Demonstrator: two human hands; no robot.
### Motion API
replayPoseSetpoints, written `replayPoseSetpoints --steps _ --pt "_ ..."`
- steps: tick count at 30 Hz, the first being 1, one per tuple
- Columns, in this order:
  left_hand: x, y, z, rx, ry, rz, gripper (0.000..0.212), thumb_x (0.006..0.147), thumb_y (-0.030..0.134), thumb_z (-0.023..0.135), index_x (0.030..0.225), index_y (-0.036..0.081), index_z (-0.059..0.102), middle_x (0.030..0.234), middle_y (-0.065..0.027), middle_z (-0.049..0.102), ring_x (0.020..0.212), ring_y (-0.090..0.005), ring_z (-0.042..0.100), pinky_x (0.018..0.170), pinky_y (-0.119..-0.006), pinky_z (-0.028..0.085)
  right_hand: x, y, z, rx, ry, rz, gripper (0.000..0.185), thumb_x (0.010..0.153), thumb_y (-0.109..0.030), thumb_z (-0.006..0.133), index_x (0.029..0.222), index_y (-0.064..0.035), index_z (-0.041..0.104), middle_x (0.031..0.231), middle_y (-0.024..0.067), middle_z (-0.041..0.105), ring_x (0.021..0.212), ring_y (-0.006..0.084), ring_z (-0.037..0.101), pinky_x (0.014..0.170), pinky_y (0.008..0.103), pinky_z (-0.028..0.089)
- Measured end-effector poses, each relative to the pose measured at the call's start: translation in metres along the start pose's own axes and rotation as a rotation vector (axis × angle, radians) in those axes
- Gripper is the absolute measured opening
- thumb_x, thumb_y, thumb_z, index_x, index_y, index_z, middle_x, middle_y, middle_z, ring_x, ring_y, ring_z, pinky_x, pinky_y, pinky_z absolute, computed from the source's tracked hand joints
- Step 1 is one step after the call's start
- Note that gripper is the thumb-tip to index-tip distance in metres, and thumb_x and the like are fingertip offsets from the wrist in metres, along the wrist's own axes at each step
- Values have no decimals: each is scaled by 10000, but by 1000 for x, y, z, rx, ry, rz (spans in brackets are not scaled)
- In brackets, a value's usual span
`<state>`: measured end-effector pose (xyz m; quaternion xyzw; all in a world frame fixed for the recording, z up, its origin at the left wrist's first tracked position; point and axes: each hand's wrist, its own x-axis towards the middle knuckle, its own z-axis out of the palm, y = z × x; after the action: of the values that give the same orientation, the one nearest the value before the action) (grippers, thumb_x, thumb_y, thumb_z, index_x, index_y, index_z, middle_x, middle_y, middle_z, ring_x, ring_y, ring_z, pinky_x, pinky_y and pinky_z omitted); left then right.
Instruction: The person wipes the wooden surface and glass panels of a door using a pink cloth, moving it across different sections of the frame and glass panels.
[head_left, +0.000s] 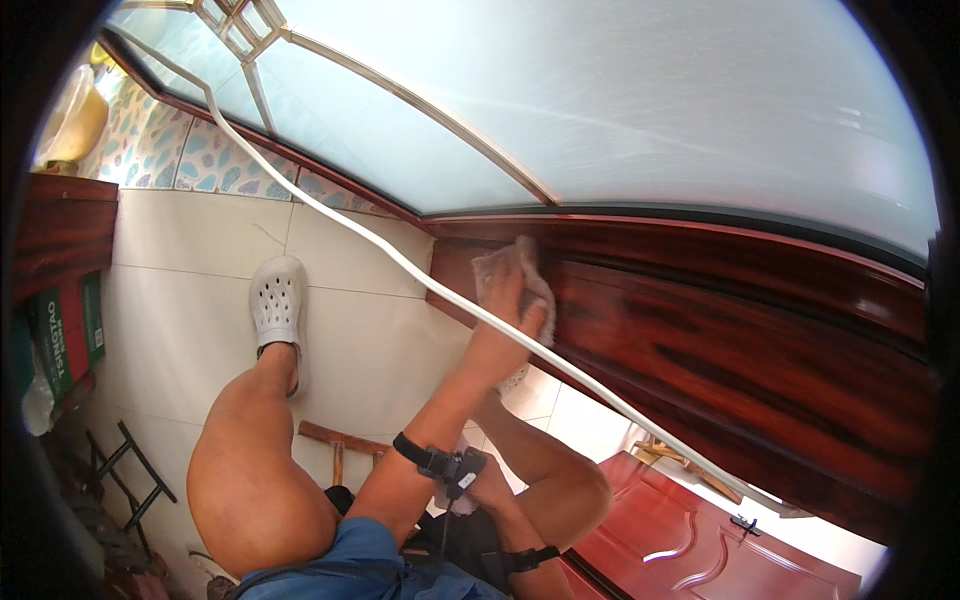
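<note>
My left hand (517, 296) presses a greyish-pink cloth (544, 281) against the dark red wooden panel (675, 337), near the panel's left end. The fingers are spread over the cloth and blurred. Partly hidden behind my left forearm, my right hand (487, 480) is near my bent knee. It appears closed around a pale pink cloth (465, 504), of which only a little shows. A black strap with a small device (454, 469) circles the left forearm, and another strap (525, 559) is on the right one.
A white cable or tube (382, 247) crosses diagonally above the left wrist. Frosted glass (675, 112) rises beyond the panel. A red moulded door or panel (697, 540) is at lower right. Wooden stool legs (337, 457), a black metal frame (135, 472) and a green Tsingtao box (64, 330) are nearby.
</note>
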<state>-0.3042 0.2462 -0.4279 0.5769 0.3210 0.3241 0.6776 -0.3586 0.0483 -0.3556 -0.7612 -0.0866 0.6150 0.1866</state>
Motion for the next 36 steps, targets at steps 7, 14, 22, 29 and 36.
replayPoseSetpoints --steps 7,14,22,29,36 --pt "-12 -93 1 49 123 -133 416 961 190 483 1319 -17 435 1238 -251 511 1189 -389 476 1026 -424 364 6 6 9 367 -7 129 206 931 -96 523 1059 18 637 892 52 681 800 134 643 743 277 531" --pt "-35 -144 11 -44 166 -330 324 976 220 459 1219 7 488 1142 -219 530 1099 -366 507 967 -429 387 16 59 0 292 -22 -118 361 918 -290 603 1090 27 607 905 106 674 755 199 671 671 335 565" --pt "-37 -110 10 232 48 -405 448 987 273 444 1349 9 431 1305 -254 491 1235 -401 460 1042 -422 355 10 28 7 254 39 -12 209 925 -165 573 1007 13 646 814 89 681 693 172 666 634 311 558" --pt "-45 -99 -1 -53 82 -383 500 985 271 443 1420 27 397 1376 -256 472 1302 -401 433 1067 -401 348 11 35 7 236 59 -10 188 914 -144 579 989 12 652 810 75 689 677 157 663 621 298 550" --pt "-26 -69 -4 -250 81 -35 339 946 147 446 1221 10 591 1325 -253 515 1276 -388 460 1092 -435 321 10 29 6 200 63 40 204 890 -146 618 1012 13 658 852 56 691 745 136 643 685 283 531"
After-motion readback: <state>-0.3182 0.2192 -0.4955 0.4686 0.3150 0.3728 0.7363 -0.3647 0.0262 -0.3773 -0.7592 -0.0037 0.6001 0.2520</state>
